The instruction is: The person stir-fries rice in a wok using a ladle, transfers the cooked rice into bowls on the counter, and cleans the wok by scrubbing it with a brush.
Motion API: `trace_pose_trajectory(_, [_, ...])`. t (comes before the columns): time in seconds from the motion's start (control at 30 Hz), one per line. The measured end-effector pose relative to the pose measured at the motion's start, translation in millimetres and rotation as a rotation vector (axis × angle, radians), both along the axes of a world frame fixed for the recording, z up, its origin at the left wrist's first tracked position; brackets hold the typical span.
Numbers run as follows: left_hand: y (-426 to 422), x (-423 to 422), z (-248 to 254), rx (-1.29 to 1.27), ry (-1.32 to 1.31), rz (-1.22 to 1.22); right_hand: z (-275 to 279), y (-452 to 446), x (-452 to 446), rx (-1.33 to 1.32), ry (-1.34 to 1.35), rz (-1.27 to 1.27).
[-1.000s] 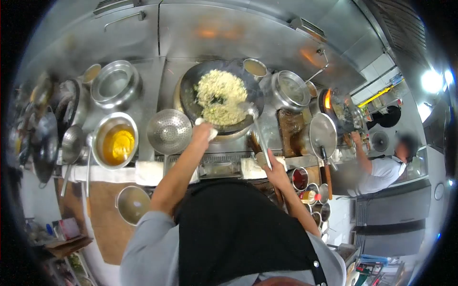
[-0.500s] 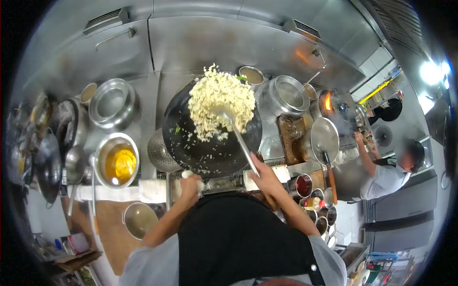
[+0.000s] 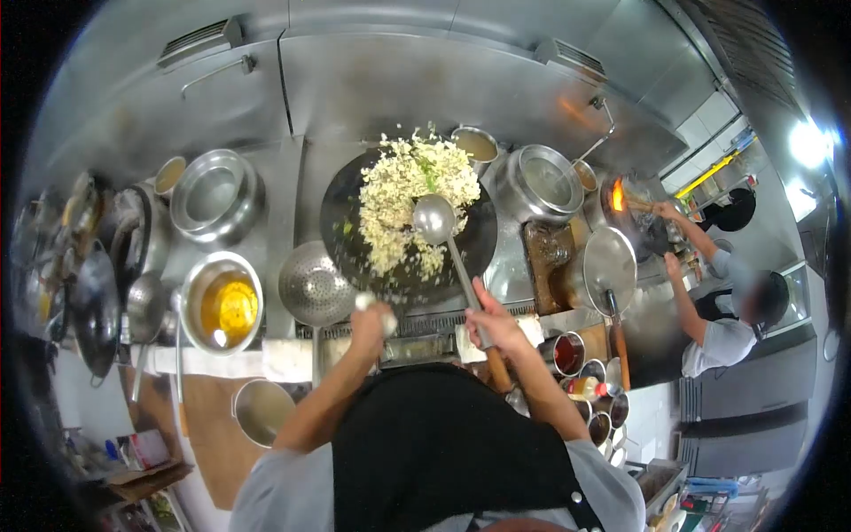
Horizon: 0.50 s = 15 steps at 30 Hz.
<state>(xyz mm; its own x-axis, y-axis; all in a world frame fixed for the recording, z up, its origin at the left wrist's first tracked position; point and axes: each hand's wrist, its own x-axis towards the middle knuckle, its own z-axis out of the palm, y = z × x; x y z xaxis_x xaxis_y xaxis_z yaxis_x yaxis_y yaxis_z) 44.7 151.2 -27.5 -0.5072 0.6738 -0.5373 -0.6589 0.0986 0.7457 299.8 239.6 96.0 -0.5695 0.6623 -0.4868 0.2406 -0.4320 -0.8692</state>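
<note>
Fried rice flecked with green is tossed up over the black wok, some grains loose in the air. My right hand is closed round the long handle of a metal ladle, whose bowl lies over the rice. At the wok's near edge my left hand grips a white cloth; the wok's handle is hidden there. A perforated strainer rests just left of the wok.
A bowl of yellow oil and a steel pot stand left. Right are another pot, a round sieve, sauce containers and a co-worker beside a flame.
The wok has tilted and come toward me, then moved away slightly. The rice has risen and spread. The ladle has swung over the rice. The co-worker's arms have moved.
</note>
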Motion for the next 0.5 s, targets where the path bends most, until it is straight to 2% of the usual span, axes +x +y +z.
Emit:
trace_pose_trajectory(0.03, [19, -5, 0, 0.127, 0.022, 0.019, 10, 8, 2, -0.074, 0.176, 0.028])
trace_pose_trajectory(0.07, [43, -13, -11, 0.080, -0.008, 0.028, 19, 18, 1, -0.306, 0.493, 0.017])
trace_pose_trajectory(0.1, [62, -19, -16, -0.005, 0.046, -0.001, 17, 33, -4, -0.394, 0.684, -0.013])
trace_pose_trajectory(0.13, [70, -20, -8, 0.062, 0.106, -0.007, 22, 50, -14, -0.481, 0.873, -0.039])
trace_pose_trajectory(0.2, [79, -24, -6, -0.017, 0.069, -0.072, 57, 84, -26, -0.183, 1.027, 0.244])
trace_pose_trajectory(0.23, [82, -26, -12, -0.007, 0.086, -0.069, 79, 96, -30, -0.076, 0.877, 0.223])
trace_pose_trajectory(0.27, [85, -27, -23, 0.000, 0.105, -0.072, 92, 122, -25, 0.094, 0.545, 0.302])
trace_pose_trajectory(0.33, [85, -29, -34, 0.004, 0.131, -0.093, 123, 158, -46, 0.760, -0.352, 0.440])
trace_pose_trajectory(0.4, [87, -30, -39, 0.001, 0.143, -0.120, 122, 214, -67, 0.844, -0.237, 0.072])
trace_pose_trajectory(0.47, [89, -25, -40, 0.008, 0.161, -0.075, 175, 205, -110, 0.524, 0.453, -0.368])
trace_pose_trajectory(0.5, [88, -24, -40, 0.008, 0.171, -0.051, 198, 204, -113, 0.584, 0.517, -0.375])
